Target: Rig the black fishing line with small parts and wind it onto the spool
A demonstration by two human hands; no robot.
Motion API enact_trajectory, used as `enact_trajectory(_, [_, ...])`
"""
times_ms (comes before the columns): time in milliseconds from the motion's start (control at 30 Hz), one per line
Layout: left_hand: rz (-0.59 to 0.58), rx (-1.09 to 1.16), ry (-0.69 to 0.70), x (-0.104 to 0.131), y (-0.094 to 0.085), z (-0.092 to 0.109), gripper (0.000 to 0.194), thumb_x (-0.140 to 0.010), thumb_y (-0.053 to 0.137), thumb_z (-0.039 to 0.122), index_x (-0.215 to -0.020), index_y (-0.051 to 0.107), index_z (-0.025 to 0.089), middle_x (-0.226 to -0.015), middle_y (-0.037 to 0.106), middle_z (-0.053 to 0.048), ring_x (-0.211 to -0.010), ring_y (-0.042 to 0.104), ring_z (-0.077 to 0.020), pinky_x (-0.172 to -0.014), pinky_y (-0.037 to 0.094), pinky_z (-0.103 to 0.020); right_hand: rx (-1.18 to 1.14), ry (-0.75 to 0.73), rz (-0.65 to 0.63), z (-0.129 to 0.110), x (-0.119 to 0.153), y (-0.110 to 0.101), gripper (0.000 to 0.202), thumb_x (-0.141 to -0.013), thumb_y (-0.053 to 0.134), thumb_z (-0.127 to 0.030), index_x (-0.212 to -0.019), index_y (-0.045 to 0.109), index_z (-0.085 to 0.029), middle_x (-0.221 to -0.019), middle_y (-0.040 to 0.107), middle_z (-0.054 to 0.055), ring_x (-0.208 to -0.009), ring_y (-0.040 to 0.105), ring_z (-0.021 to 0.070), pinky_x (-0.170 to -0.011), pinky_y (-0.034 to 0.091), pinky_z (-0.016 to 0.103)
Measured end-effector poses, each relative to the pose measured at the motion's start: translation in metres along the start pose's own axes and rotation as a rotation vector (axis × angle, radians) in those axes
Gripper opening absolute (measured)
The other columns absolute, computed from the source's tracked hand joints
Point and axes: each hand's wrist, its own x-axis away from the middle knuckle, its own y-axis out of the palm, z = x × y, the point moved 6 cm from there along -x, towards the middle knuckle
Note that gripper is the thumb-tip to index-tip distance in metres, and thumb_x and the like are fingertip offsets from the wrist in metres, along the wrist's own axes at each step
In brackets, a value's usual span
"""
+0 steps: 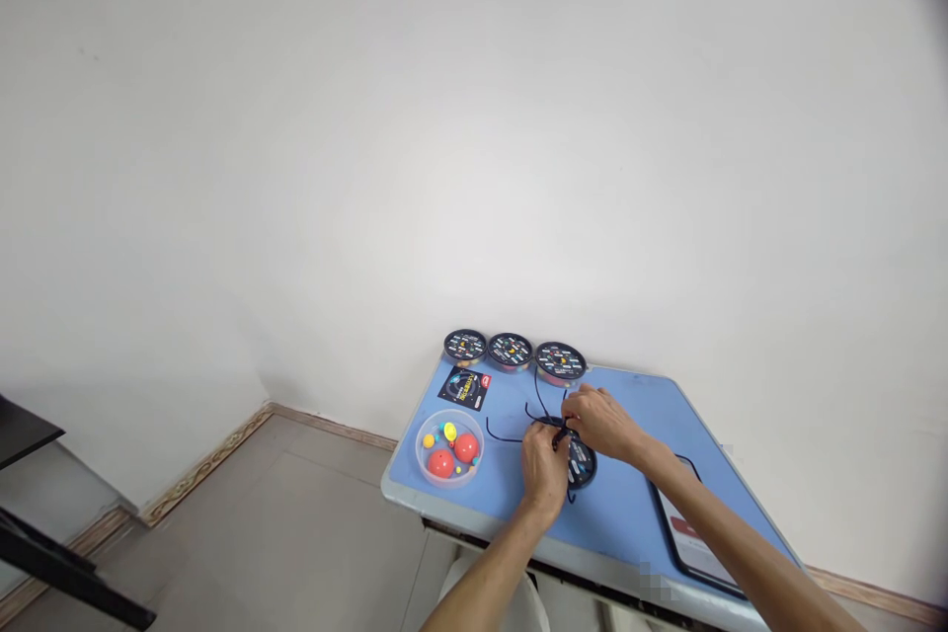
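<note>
My left hand (544, 466) and my right hand (603, 420) meet near the middle of the small blue table. Both are closed, with fingers pinching a piece with several thin black bent rods (544, 393) that spread outward from a dark centre. The fingertips cover much of that centre. Under and beside them lies a round black printed lid (583, 461), partly hidden by the hands. To the left of my left hand stands a clear round tub (421, 464) holding red balls (466, 447) and smaller yellow, orange and blue pieces.
Three round tubs with black printed lids, a left (465, 345), a middle (511, 350) and a right one (561, 360), line the back edge. A black printed card (464, 388) lies before them. A phone or tablet (700, 548) lies under my right forearm. The wall (474, 168) rises behind the table.
</note>
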Motion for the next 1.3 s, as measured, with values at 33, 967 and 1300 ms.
enact_trajectory(33, [-0.003,-0.002,-0.002,0.0,0.0,0.0,0.024,-0.078,0.053,0.004,-0.081,0.074,0.017,-0.085,0.072,-0.007,-0.083,0.064,-0.0209,-0.075,0.048,-0.031,-0.003,0.002,-0.006,0.0,0.0,0.001,0.029,-0.083,0.045,-0.007,-0.082,0.071,-0.019,-0.092,0.074,0.009,-0.102,0.059,0.0248,-0.08,0.034,0.031])
enact_trajectory(967, [-0.085,0.607,-0.186,0.078,-0.098,0.024,0.043,-0.084,0.063,0.052,-0.104,0.069,0.014,-0.075,0.067,-0.004,-0.065,0.058,-0.0148,-0.063,0.049,-0.027,-0.259,-0.397,0.377,-0.094,0.099,-0.03,0.026,-0.092,0.042,-0.008,-0.077,0.059,-0.021,-0.08,0.062,0.004,-0.081,0.052,0.0182,-0.075,0.039,0.031])
enact_trajectory(1300, [-0.154,0.786,-0.427,0.154,-0.133,-0.025,0.049,-0.066,0.08,0.056,-0.09,0.076,0.014,-0.062,0.068,-0.004,-0.05,0.055,-0.0112,-0.049,0.045,-0.023,-0.354,-0.435,0.523,-0.162,0.142,0.026,0.017,-0.087,0.054,-0.012,-0.073,0.058,-0.02,-0.073,0.062,0.002,-0.073,0.052,0.0177,-0.07,0.042,0.032])
